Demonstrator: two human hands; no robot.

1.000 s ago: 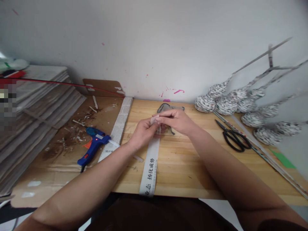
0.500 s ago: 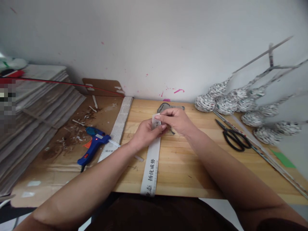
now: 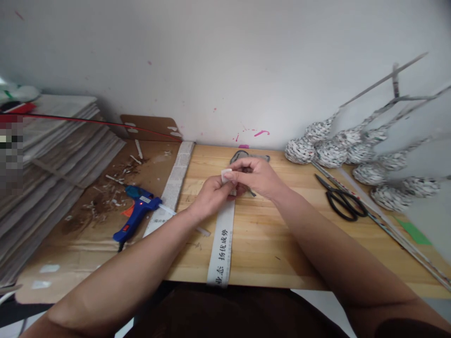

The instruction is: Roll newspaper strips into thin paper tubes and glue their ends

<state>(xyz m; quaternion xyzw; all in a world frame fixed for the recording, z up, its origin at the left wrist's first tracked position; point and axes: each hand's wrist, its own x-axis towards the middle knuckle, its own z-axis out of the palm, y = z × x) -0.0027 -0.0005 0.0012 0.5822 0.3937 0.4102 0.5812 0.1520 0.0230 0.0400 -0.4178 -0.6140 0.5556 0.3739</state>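
A long strip of newspaper (image 3: 221, 249) with dark printed characters runs from the table's front edge up to my hands. My left hand (image 3: 215, 191) grips its far end, thumb on top. My right hand (image 3: 254, 177) pinches the tip of the same end, which looks folded or rolled over; the fingers hide most of it. Both hands touch each other above the wooden table (image 3: 271, 244). Just behind them lies a grey object (image 3: 259, 158) with a dark loop, partly covered by my right hand.
A blue hot glue gun (image 3: 139, 211) with its light on lies at left on brown cardboard (image 3: 88, 253) strewn with scraps. Stacked newspapers (image 3: 52, 178) stand far left. Newspaper strips (image 3: 179, 173) lie beside the cardboard. Black scissors (image 3: 343, 202) and several woven paper balls (image 3: 331, 152) are at right.
The strip's end has been turned over further between my fingers, and its printing there no longer shows. The strip has slid slightly away from me, toward my hands.
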